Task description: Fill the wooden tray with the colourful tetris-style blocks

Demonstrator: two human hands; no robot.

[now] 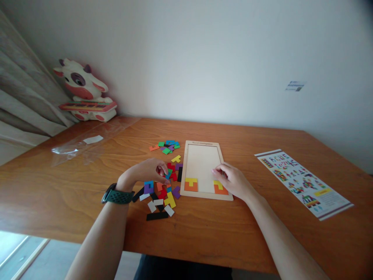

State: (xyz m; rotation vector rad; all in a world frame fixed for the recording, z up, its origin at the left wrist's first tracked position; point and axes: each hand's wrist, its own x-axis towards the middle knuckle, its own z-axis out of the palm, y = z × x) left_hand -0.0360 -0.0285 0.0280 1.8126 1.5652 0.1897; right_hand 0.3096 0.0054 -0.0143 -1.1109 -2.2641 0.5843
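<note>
The left hand (148, 170) pinches a small puzzle piece (167, 175) from the pile of colored pieces (163, 192) on the desk (204, 225). The right hand (233, 179) rests flat and open on the wooden puzzle tray (201, 163), beside the pile.

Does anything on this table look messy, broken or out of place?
Nothing looks damaged. The coloured puzzle pieces lie in a loose scatter left of the wooden tray, some overlapping. A crumpled clear plastic wrapper lies at the table's far left. The printed sheet lies flat, at an angle to the tray.
</note>
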